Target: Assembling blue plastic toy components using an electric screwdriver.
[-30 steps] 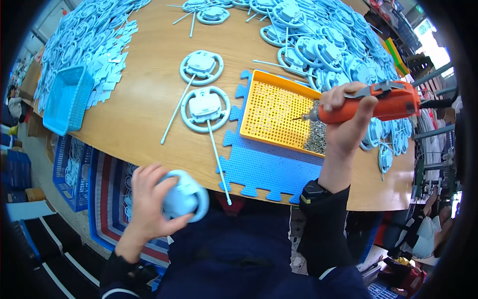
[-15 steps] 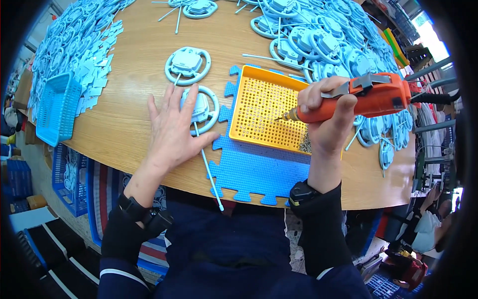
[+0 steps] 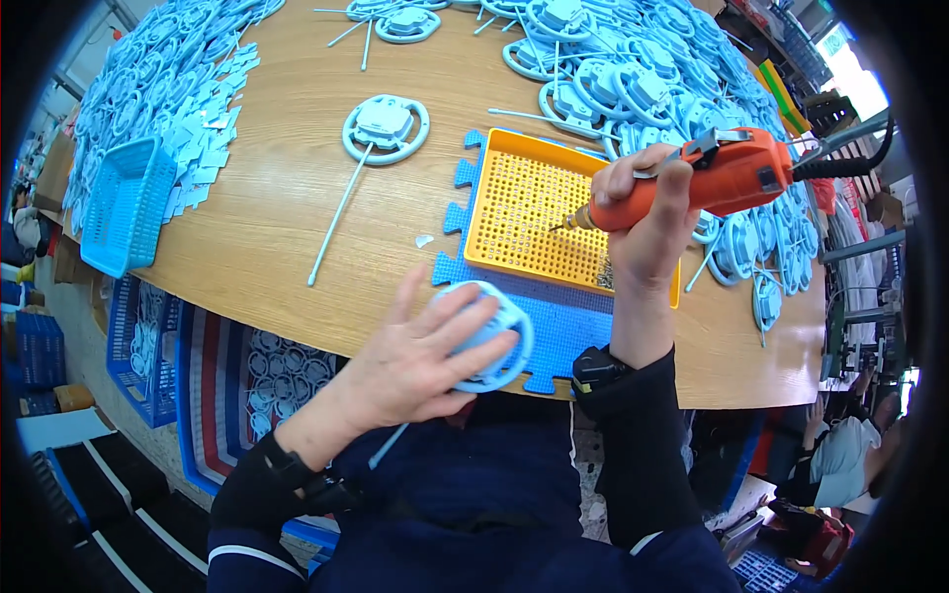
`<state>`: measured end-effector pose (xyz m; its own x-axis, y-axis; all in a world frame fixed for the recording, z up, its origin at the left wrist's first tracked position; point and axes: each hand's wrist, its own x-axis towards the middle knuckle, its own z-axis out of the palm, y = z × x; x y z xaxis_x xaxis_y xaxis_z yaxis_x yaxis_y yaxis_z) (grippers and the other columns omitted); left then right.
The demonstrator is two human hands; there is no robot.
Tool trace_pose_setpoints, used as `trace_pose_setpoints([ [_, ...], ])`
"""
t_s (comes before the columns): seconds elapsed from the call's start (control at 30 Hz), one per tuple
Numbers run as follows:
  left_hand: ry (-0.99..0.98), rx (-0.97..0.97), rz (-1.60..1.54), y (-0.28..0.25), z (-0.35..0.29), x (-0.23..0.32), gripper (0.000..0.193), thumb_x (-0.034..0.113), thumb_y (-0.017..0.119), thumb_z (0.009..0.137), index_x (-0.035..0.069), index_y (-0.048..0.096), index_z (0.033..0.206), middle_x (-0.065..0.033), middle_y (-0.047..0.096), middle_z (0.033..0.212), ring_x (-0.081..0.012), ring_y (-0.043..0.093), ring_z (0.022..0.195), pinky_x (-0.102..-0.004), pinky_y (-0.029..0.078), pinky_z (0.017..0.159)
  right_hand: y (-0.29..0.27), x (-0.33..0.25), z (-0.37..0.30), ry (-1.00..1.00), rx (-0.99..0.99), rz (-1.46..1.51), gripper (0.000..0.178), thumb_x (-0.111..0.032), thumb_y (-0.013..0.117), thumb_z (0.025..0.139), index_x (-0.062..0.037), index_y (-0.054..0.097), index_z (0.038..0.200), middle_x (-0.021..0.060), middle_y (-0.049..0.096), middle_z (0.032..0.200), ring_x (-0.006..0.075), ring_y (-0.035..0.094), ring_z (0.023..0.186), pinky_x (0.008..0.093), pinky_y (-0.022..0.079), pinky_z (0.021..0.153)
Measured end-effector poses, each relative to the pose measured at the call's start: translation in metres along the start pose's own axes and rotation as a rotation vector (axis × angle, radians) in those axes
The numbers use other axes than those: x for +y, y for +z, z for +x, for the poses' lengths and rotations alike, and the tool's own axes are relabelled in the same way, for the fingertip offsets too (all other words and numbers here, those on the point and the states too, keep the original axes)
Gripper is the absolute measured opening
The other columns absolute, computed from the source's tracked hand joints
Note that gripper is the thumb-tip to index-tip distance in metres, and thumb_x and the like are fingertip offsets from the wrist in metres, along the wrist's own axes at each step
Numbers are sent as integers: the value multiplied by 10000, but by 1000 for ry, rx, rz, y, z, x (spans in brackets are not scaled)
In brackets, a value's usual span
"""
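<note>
Head view: I'm watching one blue wheel [image 3: 506, 318] at the table's near edge, over the blue mat [image 3: 568, 331]; whether it rests there, I can't tell.
Left hand: here's the hand [image 3: 415, 361] over that wheel, fingers spread across its face; the thumb's hold is hidden from me.
Stick: it pokes out from under the hand between seven and eight o'clock, past the table edge, close to the clothing. A snag there could twist the wheel loose.
Right hand: at two o'clock from the wheel, this hand [image 3: 647, 232] has its fingers curled round the orange driver [image 3: 741, 173], bit over the yellow tray [image 3: 539, 278].
Screws: a loose heap [image 3: 605, 269] near the tray's right end; a careless dip of the driver might scatter some.
Cable: black, trailing off at three o'clock from the driver; a tug could drag the bit off line.
Spare wheel: eleven o'clock from the held one, lying alone [image 3: 386, 124], well apart.
Edge: a slack left grip, I'd say, could let the held wheel slip floorward.
</note>
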<state>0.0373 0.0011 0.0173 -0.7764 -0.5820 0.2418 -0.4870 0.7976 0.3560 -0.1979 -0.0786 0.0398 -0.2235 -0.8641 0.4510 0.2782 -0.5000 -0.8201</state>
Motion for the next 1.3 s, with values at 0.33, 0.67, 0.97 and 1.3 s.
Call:
trace_pose_setpoints([
  [0.33,-189,50,-32,12,2,22,911,485,777,607,103,414,1351,-145,403,1338,-389,297,1314,-639,148,1049,8,-43,-1,-56,5,56,471,-532,640,818,-79,527,878,39,506,649,153,478,565,299,392,563],
  [0.67,-380,236,18,36,13,32,684,427,737,685,44,476,1187,-154,435,1166,-384,346,1242,-652,166,1020,35,-54,-63,60,-213,-70,553,-604,553,837,-60,474,898,41,485,635,149,482,514,285,425,484],
  [0.97,-395,217,18,40,13,32,697,434,733,686,41,479,1203,-173,431,1197,-385,342,1249,-642,151,1032,36,-54,-63,158,-325,-105,517,-554,607,830,-63,459,898,49,489,622,151,489,511,278,427,465],
  [1.3,-387,171,-8,29,9,23,711,402,756,658,86,477,1231,-161,445,1247,-371,342,1280,-626,159,1040,31,-44,-49,177,-342,56,531,-582,587,828,-70,468,902,39,479,616,149,474,498,275,405,454],
])
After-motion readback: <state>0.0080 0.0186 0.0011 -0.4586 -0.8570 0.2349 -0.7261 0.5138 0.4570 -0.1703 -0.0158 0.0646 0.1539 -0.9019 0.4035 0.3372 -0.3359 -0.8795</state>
